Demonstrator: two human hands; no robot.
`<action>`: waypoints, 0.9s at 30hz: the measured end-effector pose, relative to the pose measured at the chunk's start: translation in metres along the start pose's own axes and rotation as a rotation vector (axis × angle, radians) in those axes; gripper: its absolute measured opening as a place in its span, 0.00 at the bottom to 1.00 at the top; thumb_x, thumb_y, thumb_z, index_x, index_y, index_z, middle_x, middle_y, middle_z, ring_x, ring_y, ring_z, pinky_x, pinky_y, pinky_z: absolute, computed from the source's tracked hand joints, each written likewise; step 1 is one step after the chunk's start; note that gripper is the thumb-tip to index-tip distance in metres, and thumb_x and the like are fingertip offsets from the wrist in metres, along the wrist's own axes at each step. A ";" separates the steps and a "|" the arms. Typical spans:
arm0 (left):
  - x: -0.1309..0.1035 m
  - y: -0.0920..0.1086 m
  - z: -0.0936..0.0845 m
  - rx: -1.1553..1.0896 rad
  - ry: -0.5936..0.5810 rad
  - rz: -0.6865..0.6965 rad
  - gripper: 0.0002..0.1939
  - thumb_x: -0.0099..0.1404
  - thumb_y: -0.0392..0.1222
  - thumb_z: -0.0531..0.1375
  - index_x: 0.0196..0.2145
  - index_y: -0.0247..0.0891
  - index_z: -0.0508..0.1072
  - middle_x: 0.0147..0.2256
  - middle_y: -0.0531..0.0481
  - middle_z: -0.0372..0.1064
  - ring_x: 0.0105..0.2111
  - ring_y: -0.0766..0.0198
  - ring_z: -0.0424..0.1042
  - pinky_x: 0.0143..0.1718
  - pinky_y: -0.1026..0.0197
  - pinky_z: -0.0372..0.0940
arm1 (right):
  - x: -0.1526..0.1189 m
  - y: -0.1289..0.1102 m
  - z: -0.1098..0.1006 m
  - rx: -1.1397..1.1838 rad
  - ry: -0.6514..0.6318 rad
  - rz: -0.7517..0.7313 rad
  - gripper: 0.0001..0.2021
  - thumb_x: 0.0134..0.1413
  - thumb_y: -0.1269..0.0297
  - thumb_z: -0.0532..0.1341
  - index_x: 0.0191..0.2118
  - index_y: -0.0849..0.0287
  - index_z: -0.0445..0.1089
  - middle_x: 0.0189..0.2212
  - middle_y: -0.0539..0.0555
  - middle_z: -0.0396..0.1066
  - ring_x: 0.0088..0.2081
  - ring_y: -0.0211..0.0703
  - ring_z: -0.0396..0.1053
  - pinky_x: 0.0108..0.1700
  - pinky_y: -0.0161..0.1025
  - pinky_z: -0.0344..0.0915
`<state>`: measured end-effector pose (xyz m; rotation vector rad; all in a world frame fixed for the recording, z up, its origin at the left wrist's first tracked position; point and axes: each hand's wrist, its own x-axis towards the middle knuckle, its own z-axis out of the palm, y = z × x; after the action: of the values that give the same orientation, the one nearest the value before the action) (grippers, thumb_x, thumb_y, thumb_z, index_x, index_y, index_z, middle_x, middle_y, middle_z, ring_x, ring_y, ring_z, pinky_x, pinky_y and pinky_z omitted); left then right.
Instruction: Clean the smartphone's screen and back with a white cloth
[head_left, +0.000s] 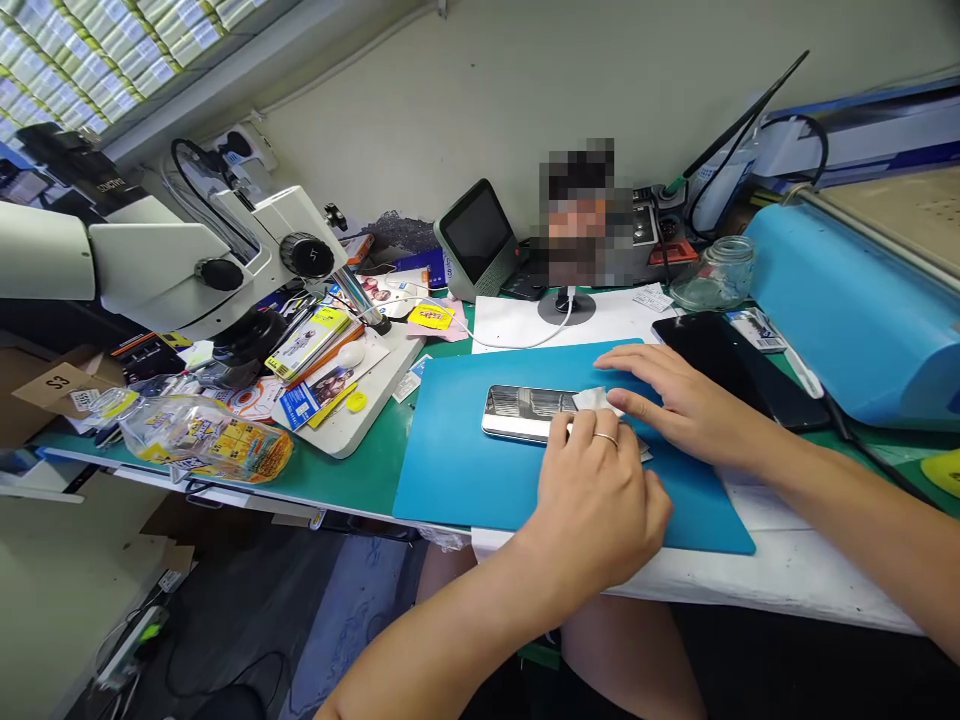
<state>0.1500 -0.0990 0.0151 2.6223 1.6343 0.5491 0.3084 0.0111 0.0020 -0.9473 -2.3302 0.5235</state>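
A smartphone point(517, 412) with a shiny, reflective face and silver edge lies flat on a blue mat point(457, 490). My left hand point(600, 490), with a ring on one finger, is curled over the phone's right part, its fingertips at the near edge. That part of the phone is hidden beneath my hands. A small crumpled white tissue point(591, 399) rests on the phone above my left knuckles. Just beyond is my right hand point(667, 395), fingers stretched out and thumb apart, the thumb tip beside the tissue.
A microscope point(172, 265) reaches in from the left over packets and a plastic bottle point(210, 438). Behind the mat stands a small screen device point(476, 240). At right lie a large black phone point(739, 365), a glass jar point(727, 268) and a blue machine point(855, 310).
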 end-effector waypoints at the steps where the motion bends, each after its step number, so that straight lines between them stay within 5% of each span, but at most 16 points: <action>1: 0.000 0.000 0.000 -0.006 0.003 -0.007 0.15 0.71 0.45 0.54 0.48 0.32 0.70 0.45 0.36 0.69 0.48 0.48 0.66 0.55 0.44 0.60 | 0.000 0.000 0.000 0.001 0.001 0.001 0.22 0.64 0.45 0.54 0.53 0.53 0.70 0.53 0.62 0.71 0.58 0.62 0.65 0.59 0.63 0.61; 8: -0.026 -0.032 -0.012 0.017 0.012 -0.043 0.26 0.73 0.57 0.52 0.57 0.34 0.66 0.54 0.37 0.67 0.54 0.45 0.64 0.58 0.41 0.56 | -0.001 -0.001 -0.002 0.002 -0.004 -0.008 0.22 0.64 0.45 0.54 0.54 0.53 0.70 0.54 0.62 0.71 0.58 0.61 0.64 0.61 0.64 0.57; 14: -0.051 -0.074 -0.031 0.068 0.012 -0.151 0.24 0.75 0.52 0.50 0.61 0.35 0.64 0.58 0.36 0.64 0.58 0.44 0.63 0.58 0.41 0.58 | -0.002 -0.005 -0.002 0.020 -0.011 0.005 0.23 0.65 0.44 0.53 0.54 0.53 0.70 0.53 0.61 0.71 0.58 0.61 0.63 0.60 0.62 0.59; 20: -0.049 -0.069 -0.023 0.046 -0.106 -0.059 0.35 0.76 0.57 0.45 0.69 0.27 0.50 0.70 0.36 0.43 0.70 0.48 0.43 0.67 0.45 0.49 | -0.002 -0.002 -0.003 0.020 -0.014 0.027 0.24 0.64 0.43 0.53 0.54 0.55 0.70 0.53 0.62 0.71 0.58 0.61 0.64 0.61 0.61 0.59; 27: -0.062 -0.083 -0.016 0.064 -0.171 -0.145 0.36 0.77 0.59 0.43 0.71 0.30 0.46 0.71 0.36 0.38 0.70 0.48 0.40 0.67 0.42 0.49 | -0.003 -0.004 -0.005 0.018 -0.046 0.050 0.24 0.65 0.43 0.52 0.56 0.53 0.69 0.55 0.61 0.70 0.59 0.61 0.62 0.61 0.61 0.59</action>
<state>0.0485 -0.1177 -0.0030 2.4855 1.7953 0.2641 0.3112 0.0071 0.0064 -0.9968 -2.3436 0.5919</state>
